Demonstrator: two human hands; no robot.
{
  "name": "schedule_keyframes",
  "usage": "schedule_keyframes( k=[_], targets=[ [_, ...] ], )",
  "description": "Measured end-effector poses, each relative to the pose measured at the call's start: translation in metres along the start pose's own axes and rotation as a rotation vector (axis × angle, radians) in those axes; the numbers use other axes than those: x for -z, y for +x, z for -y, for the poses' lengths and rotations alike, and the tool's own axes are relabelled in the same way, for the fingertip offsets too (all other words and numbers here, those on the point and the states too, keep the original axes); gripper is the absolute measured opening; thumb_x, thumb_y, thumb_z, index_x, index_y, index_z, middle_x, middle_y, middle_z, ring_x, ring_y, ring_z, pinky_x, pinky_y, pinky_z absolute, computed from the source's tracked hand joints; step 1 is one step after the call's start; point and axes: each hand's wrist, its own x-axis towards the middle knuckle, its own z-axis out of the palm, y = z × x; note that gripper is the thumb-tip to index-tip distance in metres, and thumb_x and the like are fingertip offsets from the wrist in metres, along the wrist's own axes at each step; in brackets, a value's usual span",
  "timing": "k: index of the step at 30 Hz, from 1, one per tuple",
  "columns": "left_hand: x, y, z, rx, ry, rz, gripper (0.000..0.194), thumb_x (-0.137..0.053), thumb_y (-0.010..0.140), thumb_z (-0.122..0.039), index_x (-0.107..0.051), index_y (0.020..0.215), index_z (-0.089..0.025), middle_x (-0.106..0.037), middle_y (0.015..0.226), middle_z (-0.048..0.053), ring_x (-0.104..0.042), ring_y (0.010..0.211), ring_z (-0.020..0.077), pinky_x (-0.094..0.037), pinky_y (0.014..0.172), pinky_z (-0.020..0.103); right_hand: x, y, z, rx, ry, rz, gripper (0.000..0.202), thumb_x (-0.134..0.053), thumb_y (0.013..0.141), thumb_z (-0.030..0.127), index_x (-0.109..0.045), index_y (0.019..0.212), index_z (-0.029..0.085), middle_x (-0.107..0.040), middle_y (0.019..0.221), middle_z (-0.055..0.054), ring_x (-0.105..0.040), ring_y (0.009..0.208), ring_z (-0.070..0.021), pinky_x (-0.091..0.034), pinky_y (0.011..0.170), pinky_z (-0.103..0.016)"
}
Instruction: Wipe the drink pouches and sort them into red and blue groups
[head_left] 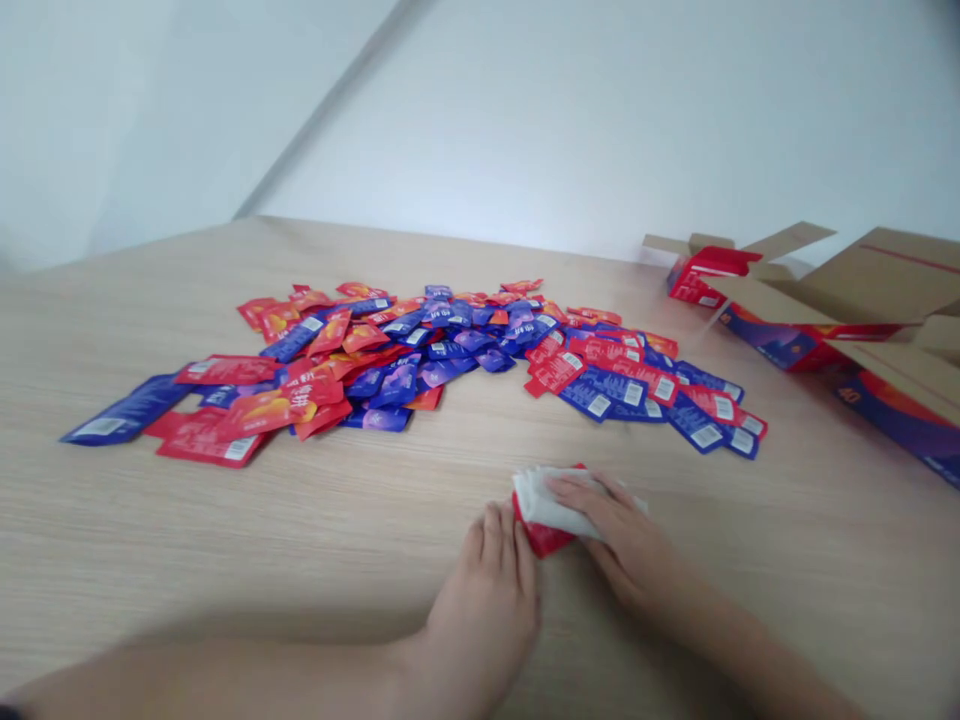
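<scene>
A red packet (546,541) lies flat on the table near the front, partly covered by a folded white tissue (551,503). My left hand (491,590) is at the packet's left edge, its fingers close together and pressing that edge down. The tissue is under the fingers of my right hand (611,525), which hold it against the packet's top; my right thumb and the underside of the hand are hidden or blurred. Beyond my hands lies a loose heap of red and blue packets (390,375).
To the right of the heap, red and blue packets (626,390) lie overlapped, many with barcodes up. Open cardboard boxes (780,335) with raised flaps stand at the right, with a smaller red box (705,275) behind. A pale wall (600,120) rises behind the wooden table (225,540).
</scene>
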Motion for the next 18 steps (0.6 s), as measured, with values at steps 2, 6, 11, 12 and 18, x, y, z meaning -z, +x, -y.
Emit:
schedule_keyframes(
  k=[2,6,11,12,18],
  targets=[
    [0.006,0.009,0.007,-0.006,-0.031,0.03,0.043,-0.05,0.094,-0.028,-0.063,0.125,0.0,-0.062,0.125,0.029,-0.061,0.118,0.0367,-0.049,0.097,0.048,0.012,-0.007,-0.023,-0.088,-0.008,-0.018,0.048,-0.039,0.087,0.009,-0.062,0.127,0.023,-0.065,0.131,-0.008,-0.06,0.122,-0.0214,-0.05,0.104,-0.045],
    [0.014,0.027,0.027,-0.013,-0.221,0.072,0.056,-0.044,0.097,-0.049,-0.06,0.128,-0.006,-0.054,0.138,0.025,-0.052,0.128,0.0394,-0.045,0.103,0.052,0.051,-0.013,-0.076,-0.275,-0.046,-0.095,0.042,-0.039,0.092,0.019,-0.064,0.124,0.028,-0.071,0.12,-0.005,-0.067,0.11,-0.0239,-0.058,0.091,-0.042],
    [-0.027,0.039,0.041,-0.264,-0.242,-0.076,0.066,-0.05,0.095,-0.055,-0.036,0.15,-0.022,-0.039,0.154,0.011,-0.042,0.138,0.0365,-0.042,0.107,0.052,0.123,0.031,-0.159,-0.5,-0.38,-0.371,0.043,-0.035,0.096,0.03,-0.063,0.129,0.027,-0.07,0.117,-0.013,-0.069,0.102,-0.032,-0.054,0.083,-0.044],
    [-0.037,0.04,0.042,-0.284,-0.193,-0.119,0.063,-0.054,0.095,-0.05,-0.036,0.15,-0.025,-0.042,0.153,0.008,-0.046,0.135,0.0352,-0.044,0.105,0.051,0.136,0.046,-0.179,-0.514,-0.444,-0.395,0.047,-0.031,0.097,0.029,-0.059,0.134,0.024,-0.069,0.12,-0.015,-0.068,0.103,-0.0324,-0.052,0.083,-0.043],
    [-0.069,0.042,0.037,-0.249,0.043,-0.443,0.038,-0.053,0.099,-0.038,-0.053,0.137,-0.037,-0.053,0.143,-0.007,-0.065,0.114,0.0251,-0.058,0.089,0.036,0.16,0.118,-0.303,-0.505,-0.615,-0.46,0.052,-0.025,0.097,0.025,-0.067,0.12,0.006,-0.069,0.111,-0.026,-0.066,0.101,-0.0314,-0.044,0.08,-0.042]
  ],
)
